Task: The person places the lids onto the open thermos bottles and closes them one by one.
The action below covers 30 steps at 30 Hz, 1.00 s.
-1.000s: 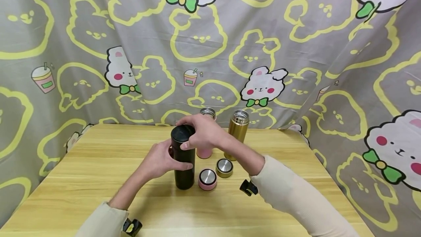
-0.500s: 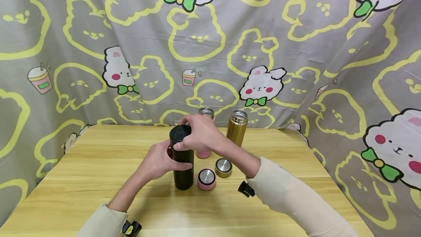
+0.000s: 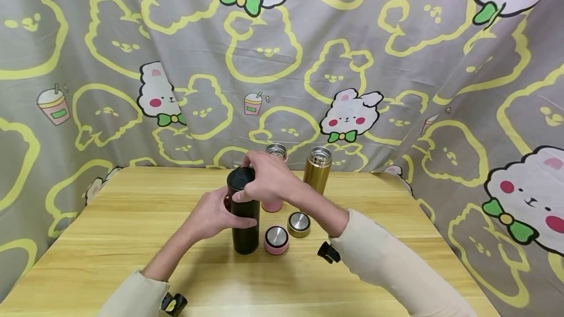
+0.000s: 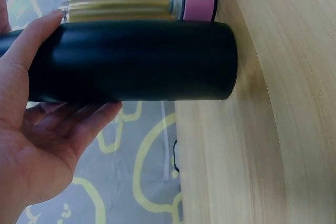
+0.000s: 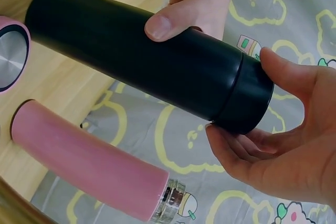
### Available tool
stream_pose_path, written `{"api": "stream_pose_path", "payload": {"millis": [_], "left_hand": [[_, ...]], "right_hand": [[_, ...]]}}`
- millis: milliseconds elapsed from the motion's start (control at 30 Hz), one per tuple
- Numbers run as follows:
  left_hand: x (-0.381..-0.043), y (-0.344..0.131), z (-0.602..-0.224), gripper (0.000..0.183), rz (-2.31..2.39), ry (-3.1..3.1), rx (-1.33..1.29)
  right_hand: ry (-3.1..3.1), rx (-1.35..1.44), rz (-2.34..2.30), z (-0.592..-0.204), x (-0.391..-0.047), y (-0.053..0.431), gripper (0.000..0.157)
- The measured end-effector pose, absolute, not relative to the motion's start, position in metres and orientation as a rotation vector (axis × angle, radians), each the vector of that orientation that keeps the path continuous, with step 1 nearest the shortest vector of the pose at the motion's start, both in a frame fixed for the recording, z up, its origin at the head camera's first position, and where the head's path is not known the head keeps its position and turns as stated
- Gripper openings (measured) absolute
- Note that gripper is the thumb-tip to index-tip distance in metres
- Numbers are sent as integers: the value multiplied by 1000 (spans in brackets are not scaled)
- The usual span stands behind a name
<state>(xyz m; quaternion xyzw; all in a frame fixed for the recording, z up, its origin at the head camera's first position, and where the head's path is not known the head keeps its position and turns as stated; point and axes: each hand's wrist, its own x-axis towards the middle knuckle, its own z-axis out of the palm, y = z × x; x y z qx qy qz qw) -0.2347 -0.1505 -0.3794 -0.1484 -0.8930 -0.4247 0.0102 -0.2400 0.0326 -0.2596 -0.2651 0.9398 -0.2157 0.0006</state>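
Observation:
A tall black thermos stands upright on the table. Its body is gripped by my left hand, the thumb across the front and the fingers behind, as the left wrist view also shows. My right hand holds the black lid at the top, with thumb and fingers on opposite sides of it. A thin seam shows between lid and body. Behind my right hand stands a pink thermos without a lid, partly hidden in the head view. To its right is a lidless gold thermos.
A pink lid sits just right of the black thermos's base. Close behind it lies a gold lid. The wooden table ends at a patterned grey curtain at the back.
Over the last second my right hand has turned a little on the lid, its thumb sliding left across the front. The left hand and thermos have stayed in place.

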Motion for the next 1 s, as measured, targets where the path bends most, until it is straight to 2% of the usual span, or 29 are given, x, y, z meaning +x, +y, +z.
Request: {"api": "stream_pose_path", "payload": {"millis": [233,633,867,1000], "left_hand": [[-236,-152,-379,72,-1319,-2799,-478],[-236,-151,-379,74,-1315,-2815,-482],[-236,-151,-379,74,-1321,-2816,-513],[-235,-152,-378,72,-1317,-2828,-517]], "right_hand": [[2934,-866,-710,-260,-241,35,52],[2892,-853,-747,-263,-240,38,58],[2804,-816,-823,-263,-237,43,65],[2758,-764,-835,-263,-236,49,75]]}}
